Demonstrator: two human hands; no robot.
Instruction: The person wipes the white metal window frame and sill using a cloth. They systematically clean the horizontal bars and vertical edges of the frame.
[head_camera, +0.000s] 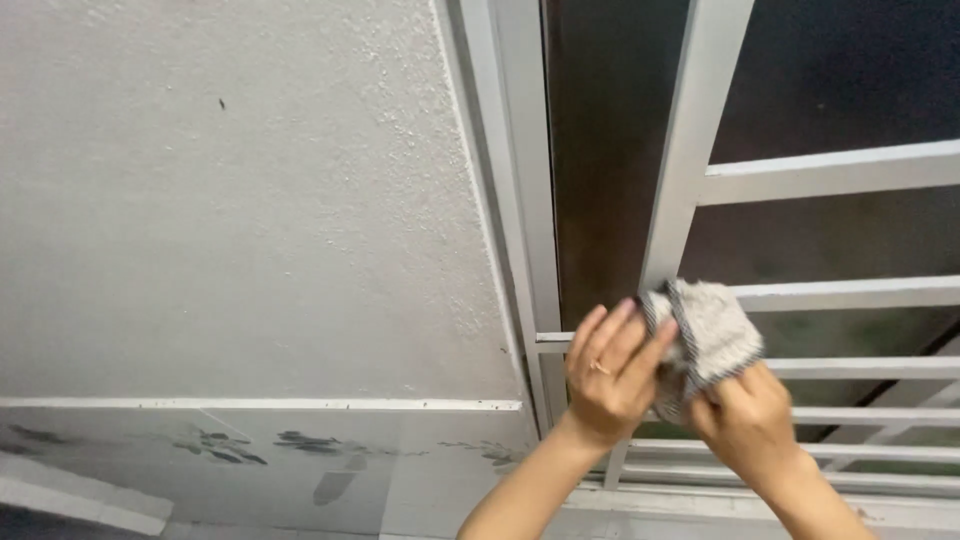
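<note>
Both my hands hold one crumpled grey-and-white cloth (712, 332) against a white metal window grille (690, 150). My left hand (612, 372), with a ring on one finger, grips the cloth's left edge beside the grille's upright bar. My right hand (748, 420) holds the cloth from below and to the right, its fingers closed under the bundle. The cloth sits where the upright bar meets the horizontal bars.
A rough white plastered wall (250, 220) fills the left. Below it runs a band of pale tiles with dark fish-like marks (225, 445). The window frame's edge (515, 200) divides wall from dark glass (840, 70). Several horizontal grille bars (860, 295) cross the right side.
</note>
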